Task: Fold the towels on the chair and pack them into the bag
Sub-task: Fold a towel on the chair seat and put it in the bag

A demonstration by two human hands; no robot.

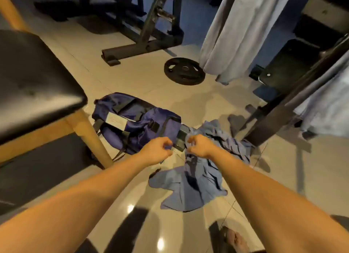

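Right hand (pixel 198 146) pinches the crumpled blue cloth towel (pixel 188 186), frame centre; left hand (pixel 156 151) curled, hold unclear; best find two corners, lift taut.

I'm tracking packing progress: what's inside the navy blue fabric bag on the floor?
In the navy blue fabric bag, a pale grey rectangular item shows at the opening. What it is stays unclear, and the dark fabric hides anything deeper.
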